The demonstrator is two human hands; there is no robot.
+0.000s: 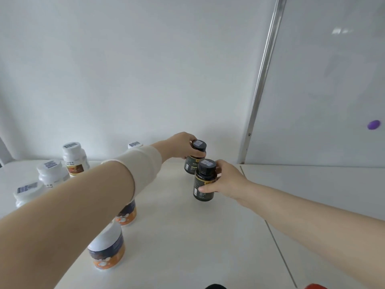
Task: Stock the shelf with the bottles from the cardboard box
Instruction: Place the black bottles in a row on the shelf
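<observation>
Two dark bottles with black caps stand upright on the white shelf [187,236], one behind the other. My left hand [181,146] reaches across and grips the far dark bottle [192,163] around its cap. My right hand [228,181] holds the near dark bottle [203,182] by its side, thumb low on the label. The cardboard box is out of view.
Three white bottles [74,158] line the shelf's left side, and another white cap [135,145] shows behind my left arm. Two orange-and-dark jars [108,250] stand under my left forearm. A metal post [260,80] and a white panel bound the right.
</observation>
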